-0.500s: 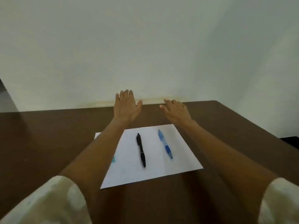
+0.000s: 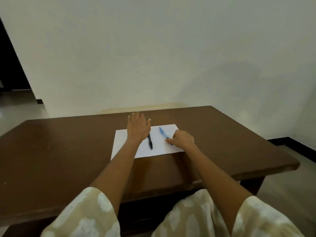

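A white sheet of paper [image 2: 159, 148] lies on the brown table [image 2: 68, 151]. Two pens rest on it side by side, a black pen [image 2: 150, 143] to the left and a blue pen [image 2: 162, 131] to the right. My left hand [image 2: 137, 128] is spread flat with straight fingers over the sheet's far left part and hides the far end of the black pen. My right hand [image 2: 183, 140] has its fingers curled and pinches the near end of the blue pen, which still lies on the paper.
A plain pale wall stands right behind the table's far edge. The table's right edge [image 2: 290, 161] drops to a tiled floor, and a dark doorway [image 2: 10, 65] opens at the far left. My patterned sleeves and lap fill the bottom of the view.
The view has pulled back from the table. My right hand came back from beyond the paper and closed on the blue pen's near end. My left hand drew back over the sheet.
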The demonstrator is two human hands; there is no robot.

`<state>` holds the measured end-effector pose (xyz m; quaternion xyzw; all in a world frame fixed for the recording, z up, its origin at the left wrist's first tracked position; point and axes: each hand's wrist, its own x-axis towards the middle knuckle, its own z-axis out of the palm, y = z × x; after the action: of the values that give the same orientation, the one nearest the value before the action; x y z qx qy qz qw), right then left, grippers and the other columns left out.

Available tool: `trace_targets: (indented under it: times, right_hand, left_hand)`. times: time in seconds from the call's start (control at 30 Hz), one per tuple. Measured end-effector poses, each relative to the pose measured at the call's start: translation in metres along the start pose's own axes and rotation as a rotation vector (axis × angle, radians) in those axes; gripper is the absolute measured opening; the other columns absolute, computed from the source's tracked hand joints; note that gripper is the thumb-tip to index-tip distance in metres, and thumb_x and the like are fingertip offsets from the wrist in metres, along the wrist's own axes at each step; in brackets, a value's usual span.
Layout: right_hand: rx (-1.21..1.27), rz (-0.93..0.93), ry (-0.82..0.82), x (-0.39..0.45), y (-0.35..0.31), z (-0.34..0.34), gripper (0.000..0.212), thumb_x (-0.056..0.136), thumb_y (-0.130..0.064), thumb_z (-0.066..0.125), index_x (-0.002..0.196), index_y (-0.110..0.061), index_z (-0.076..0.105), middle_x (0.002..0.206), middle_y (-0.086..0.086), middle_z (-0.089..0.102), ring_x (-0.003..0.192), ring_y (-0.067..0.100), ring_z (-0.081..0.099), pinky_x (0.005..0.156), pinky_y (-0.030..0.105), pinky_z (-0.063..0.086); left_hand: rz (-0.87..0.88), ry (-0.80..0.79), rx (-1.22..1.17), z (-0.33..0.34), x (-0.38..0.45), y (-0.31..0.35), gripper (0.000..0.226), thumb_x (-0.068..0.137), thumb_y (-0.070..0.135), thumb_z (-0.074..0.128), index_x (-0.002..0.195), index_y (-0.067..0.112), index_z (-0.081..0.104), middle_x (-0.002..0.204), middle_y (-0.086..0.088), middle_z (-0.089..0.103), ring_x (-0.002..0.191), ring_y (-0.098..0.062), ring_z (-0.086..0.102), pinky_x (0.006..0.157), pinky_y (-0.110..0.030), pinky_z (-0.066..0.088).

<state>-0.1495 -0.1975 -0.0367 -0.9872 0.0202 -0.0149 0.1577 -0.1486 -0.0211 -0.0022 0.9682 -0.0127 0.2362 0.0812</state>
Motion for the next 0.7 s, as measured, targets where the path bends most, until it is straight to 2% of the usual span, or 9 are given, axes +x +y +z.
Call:
trace_targets:
  times: [0.13, 0.23, 0.3, 0.4, 0.47, 0.53, 0.63, 0.7]
  right_hand:
    - [0.128, 0.036, 0.065, -0.01, -0.002, -0.002, 0.035, 0.09, -0.042, 0.056, 0.096, -0.009, 0.064, 0.081, 0.002, 0.058, 0.069, 0.014, 0.055, 0.052, 0.02, 0.037]
    - [0.286, 0.059, 0.112, -0.007, 0.0, 0.0, 0.033, 0.09, -0.04, 0.058, 0.075, -0.011, 0.061, 0.064, 0.001, 0.05, 0.055, 0.011, 0.046, 0.05, 0.02, 0.034]
    - [0.518, 0.051, 0.139, 0.0, 0.003, 0.0, 0.039, 0.089, -0.037, 0.06, 0.07, -0.004, 0.063, 0.065, 0.006, 0.055, 0.057, 0.013, 0.047, 0.053, 0.024, 0.036]
    - [0.805, 0.021, 0.126, 0.006, 0.007, -0.003, 0.038, 0.09, -0.035, 0.061, 0.082, 0.001, 0.072, 0.074, 0.007, 0.064, 0.068, 0.015, 0.052, 0.063, 0.03, 0.042]
    - [0.847, -0.014, 0.102, 0.009, 0.012, -0.005, 0.034, 0.091, -0.034, 0.061, 0.082, -0.003, 0.073, 0.071, 0.0, 0.065, 0.067, 0.012, 0.051, 0.062, 0.027, 0.042]
    - [0.842, -0.046, 0.066, 0.01, 0.02, -0.005, 0.032, 0.091, -0.034, 0.06, 0.079, -0.006, 0.073, 0.068, -0.004, 0.064, 0.065, 0.009, 0.051, 0.061, 0.023, 0.042]
    - [0.812, -0.073, 0.017, 0.011, 0.028, -0.003, 0.032, 0.09, -0.037, 0.06, 0.078, -0.01, 0.073, 0.068, -0.008, 0.065, 0.064, 0.006, 0.052, 0.058, 0.017, 0.042]
    - [0.771, -0.1, 0.0, 0.017, 0.033, -0.004, 0.034, 0.092, -0.036, 0.058, 0.085, -0.006, 0.073, 0.072, -0.007, 0.065, 0.066, 0.006, 0.053, 0.059, 0.017, 0.044]
  left_hand:
    - [-0.048, 0.024, -0.105, 0.002, -0.015, -0.001, 0.034, 0.097, 0.024, 0.036, 0.116, 0.002, 0.054, 0.128, -0.016, 0.051, 0.119, -0.029, 0.046, 0.103, -0.037, 0.033]
    - [-0.056, 0.029, -0.248, 0.009, -0.014, 0.004, 0.028, 0.095, 0.016, 0.042, 0.116, 0.002, 0.055, 0.125, -0.015, 0.052, 0.115, -0.027, 0.048, 0.097, -0.033, 0.037]
    - [-0.105, 0.002, -0.438, 0.015, -0.009, 0.011, 0.031, 0.095, 0.013, 0.043, 0.122, 0.003, 0.052, 0.129, -0.014, 0.051, 0.119, -0.027, 0.047, 0.097, -0.032, 0.038]
    - [-0.293, -0.088, -0.883, 0.023, 0.002, 0.026, 0.036, 0.097, 0.019, 0.045, 0.13, 0.006, 0.047, 0.131, -0.013, 0.053, 0.116, -0.026, 0.053, 0.096, -0.033, 0.042]
    - [-0.401, -0.141, -1.2, 0.029, 0.01, 0.037, 0.037, 0.097, 0.024, 0.046, 0.128, 0.005, 0.048, 0.124, -0.013, 0.059, 0.101, -0.025, 0.061, 0.085, -0.031, 0.051]
    - [-0.46, -0.18, -1.403, 0.033, 0.016, 0.046, 0.034, 0.096, 0.027, 0.048, 0.121, 0.005, 0.054, 0.111, -0.011, 0.064, 0.088, -0.023, 0.065, 0.071, -0.027, 0.055]
    - [-0.493, -0.2, -1.567, 0.04, 0.022, 0.053, 0.028, 0.093, 0.022, 0.053, 0.114, 0.004, 0.057, 0.103, -0.011, 0.066, 0.083, -0.023, 0.067, 0.063, -0.026, 0.057]
    - [-0.502, -0.208, -1.604, 0.047, 0.025, 0.054, 0.024, 0.092, 0.021, 0.056, 0.11, 0.005, 0.059, 0.097, -0.009, 0.067, 0.08, -0.023, 0.068, 0.058, -0.024, 0.058]
